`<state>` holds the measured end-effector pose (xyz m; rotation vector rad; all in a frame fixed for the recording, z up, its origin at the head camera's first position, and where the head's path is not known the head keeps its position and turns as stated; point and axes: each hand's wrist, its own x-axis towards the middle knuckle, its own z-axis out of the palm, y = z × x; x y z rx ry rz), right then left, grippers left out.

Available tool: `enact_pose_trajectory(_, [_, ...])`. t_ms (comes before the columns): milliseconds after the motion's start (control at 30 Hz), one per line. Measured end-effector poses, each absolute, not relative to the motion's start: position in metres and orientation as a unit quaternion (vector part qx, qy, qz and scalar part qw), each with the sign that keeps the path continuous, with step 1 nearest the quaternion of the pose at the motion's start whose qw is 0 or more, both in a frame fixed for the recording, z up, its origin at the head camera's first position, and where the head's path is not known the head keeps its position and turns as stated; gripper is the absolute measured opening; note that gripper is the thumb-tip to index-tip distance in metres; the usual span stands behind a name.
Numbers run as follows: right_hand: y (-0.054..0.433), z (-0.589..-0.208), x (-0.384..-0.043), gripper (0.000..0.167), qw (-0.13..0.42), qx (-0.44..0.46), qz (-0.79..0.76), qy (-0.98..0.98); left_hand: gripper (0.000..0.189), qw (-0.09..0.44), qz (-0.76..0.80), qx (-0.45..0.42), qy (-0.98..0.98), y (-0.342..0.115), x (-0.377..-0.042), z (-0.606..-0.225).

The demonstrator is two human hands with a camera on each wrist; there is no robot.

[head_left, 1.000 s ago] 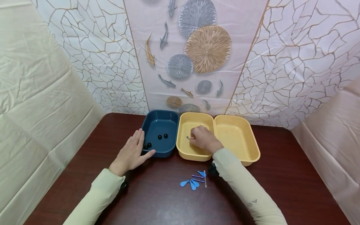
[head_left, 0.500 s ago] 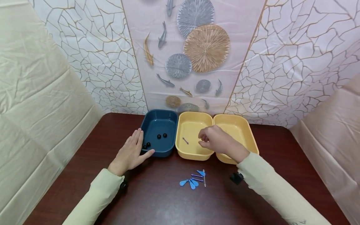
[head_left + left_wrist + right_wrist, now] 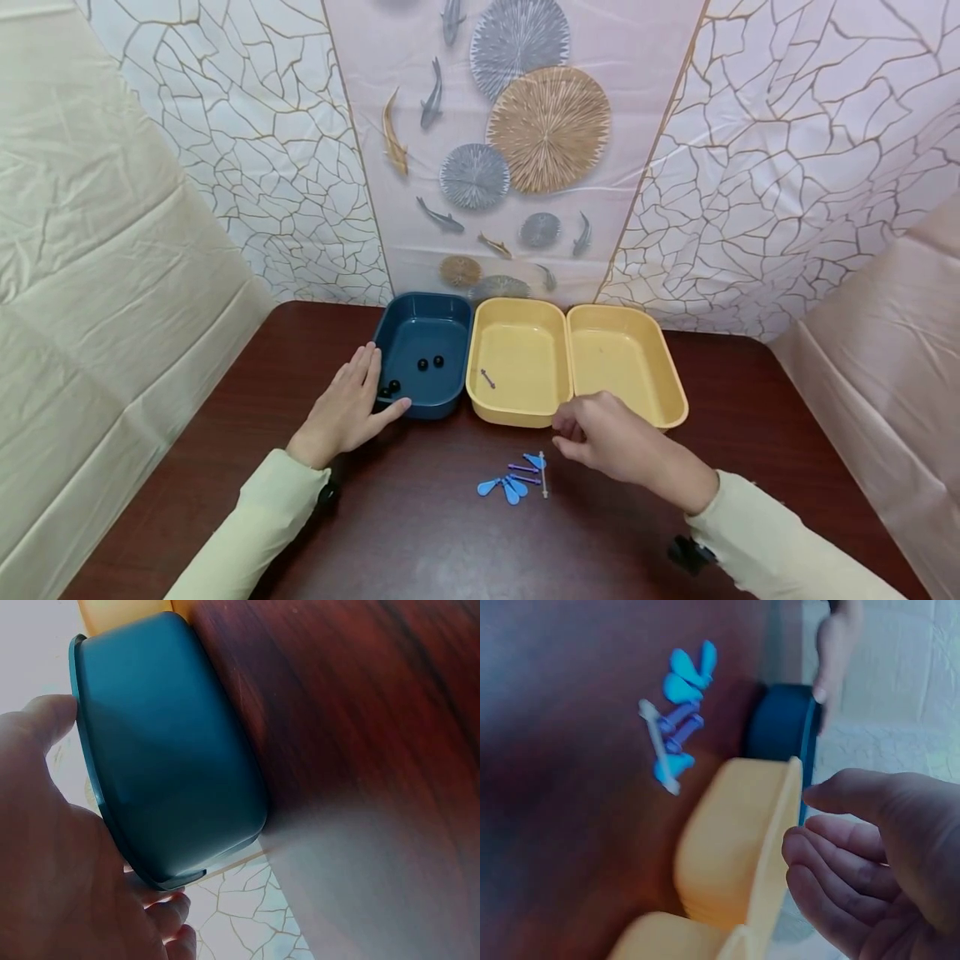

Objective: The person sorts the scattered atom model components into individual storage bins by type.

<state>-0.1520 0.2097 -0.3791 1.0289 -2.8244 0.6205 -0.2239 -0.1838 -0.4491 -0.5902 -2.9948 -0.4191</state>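
My left hand (image 3: 341,417) rests along the left rim and near corner of the dark blue tray (image 3: 431,329), fingers straight and thumb spread. Several black balls (image 3: 438,361) lie inside that tray. Over the table, by the near edges of the two yellow trays, hovers my right hand (image 3: 611,437), its fingers loosely curled around nothing. A small purplish rod with knobbed ends (image 3: 488,379) lies in the middle yellow tray (image 3: 528,350). Left of my right hand are several blue drop-shaped pieces (image 3: 512,493), two purple rods (image 3: 524,479) and a pale, longer rod (image 3: 543,477).
A second yellow tray (image 3: 626,358) stands at the right of the row, its side against the middle one. All three trays are near the back edge of the dark brown table (image 3: 420,533). Patterned cloth (image 3: 300,208) hangs behind and at the sides.
My right hand has let go of the purplish rod in the middle yellow tray and moved right and toward me, out over the table. The left hand stays on the blue tray.
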Motion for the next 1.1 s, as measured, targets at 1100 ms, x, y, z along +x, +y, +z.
enact_pose_trajectory(1100, [0.197,-0.461,-0.117,0.024,0.05,0.273,0.178,-0.944,0.101,0.022,-0.141,-0.187,-0.972,-0.184,-0.224,-0.45])
